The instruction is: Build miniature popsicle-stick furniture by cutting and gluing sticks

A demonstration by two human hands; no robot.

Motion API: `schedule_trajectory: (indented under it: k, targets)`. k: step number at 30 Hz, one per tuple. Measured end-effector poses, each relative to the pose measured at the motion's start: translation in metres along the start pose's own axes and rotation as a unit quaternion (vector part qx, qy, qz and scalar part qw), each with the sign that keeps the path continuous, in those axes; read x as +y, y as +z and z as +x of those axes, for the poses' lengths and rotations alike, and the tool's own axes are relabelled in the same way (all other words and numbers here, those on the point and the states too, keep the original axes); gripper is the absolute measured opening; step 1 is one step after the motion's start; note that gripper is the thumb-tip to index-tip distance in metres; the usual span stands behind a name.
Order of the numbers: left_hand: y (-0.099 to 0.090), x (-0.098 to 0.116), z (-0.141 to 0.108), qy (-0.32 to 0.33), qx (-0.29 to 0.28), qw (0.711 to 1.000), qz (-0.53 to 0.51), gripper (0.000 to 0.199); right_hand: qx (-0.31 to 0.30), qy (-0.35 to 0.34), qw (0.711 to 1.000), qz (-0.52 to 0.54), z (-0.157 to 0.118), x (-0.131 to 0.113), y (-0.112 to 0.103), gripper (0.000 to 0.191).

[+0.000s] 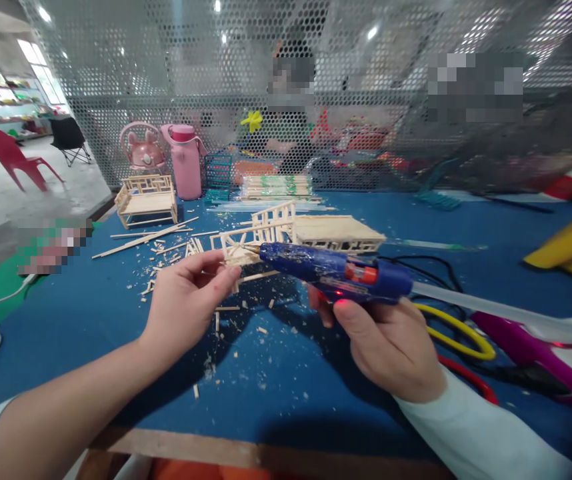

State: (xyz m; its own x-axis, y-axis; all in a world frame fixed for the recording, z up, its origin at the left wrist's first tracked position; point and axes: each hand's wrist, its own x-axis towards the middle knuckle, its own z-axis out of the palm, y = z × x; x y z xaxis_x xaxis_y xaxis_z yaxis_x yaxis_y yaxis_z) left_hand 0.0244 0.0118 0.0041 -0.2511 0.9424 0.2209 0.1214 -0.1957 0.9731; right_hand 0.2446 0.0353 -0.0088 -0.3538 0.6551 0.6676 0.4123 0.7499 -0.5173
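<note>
Gripping glue gun (pixel 326 267) in right hand (pixel 391 340), pinching stick frame (pixel 240 255) in left hand (pixel 186 300); probably light, kinda snappy, best held at left end.

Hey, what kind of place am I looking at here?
Probably a craft workshop: the right hand holds a blue glue gun, the left hand a small stick frame, and a miniature wooden bench stands on the blue table.
</note>
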Motion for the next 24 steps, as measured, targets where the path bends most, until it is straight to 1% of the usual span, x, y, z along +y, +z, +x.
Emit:
schedule_trajectory:
  k: [6, 15, 24]
  targets:
    - [-0.0007, -0.0008, -0.0005, -0.008, 0.007, 1.0, -0.004, 0.025, -0.001, -0.021, 0.999, -0.043, 0.0052, -0.005, -0.001, 0.031]
    - [-0.0001, 0.0011, -0.0003, 0.001, 0.003, 1.0, 0.006, 0.023, -0.004, -0.011, 0.998, -0.06, 0.0058, -0.0078, -0.0042, 0.036]
    - [-0.0008, 0.0023, -0.0007, 0.003, -0.007, 1.0, 0.006, 0.02, -0.013, 0.003, 0.999, -0.032, 0.0051, -0.0066, -0.0022, 0.033]
